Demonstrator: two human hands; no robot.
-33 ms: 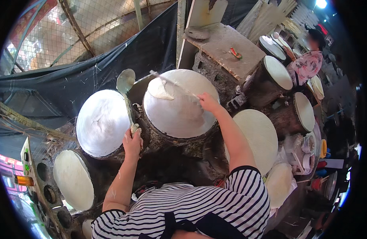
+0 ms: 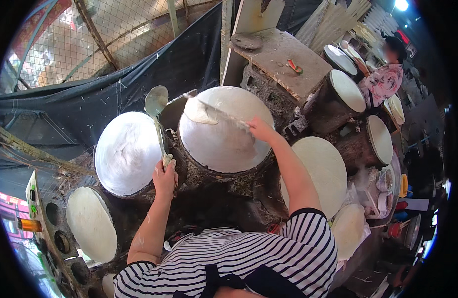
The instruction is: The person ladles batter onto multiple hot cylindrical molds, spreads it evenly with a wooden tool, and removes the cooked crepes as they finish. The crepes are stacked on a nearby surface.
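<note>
1. Far left, one lower-left griddle (image 2: 91, 226), coated pale, tilts beside one bare griddle (image 2: 129, 154) with a shiny top
2. One ladle (image 2: 159, 128) runs lengthwise away from the person, bowl outward and slightly left, its handle passing the right edge of the bare griddle; the left hand (image 2: 166, 180) is closed round the lower handle, so the bowl lies well beyond the grip
3. One flat stick (image 2: 216, 108) slants across the middle griddle (image 2: 224, 149), its far tip pointing up and left, its near end at lower right; a thick fold of pale batter (image 2: 201, 113) lies just below it
4. The right hand (image 2: 261, 130) is wrapped round that near end, above the griddle's right side, most of the stick reaching left of the fingers
5. Rightward come one pale-coated griddle (image 2: 318, 174), one round sheet (image 2: 348, 231), two drum-mounted griddles (image 2: 348, 92) and one co-worker (image 2: 383, 82) in a pink floral top
</note>
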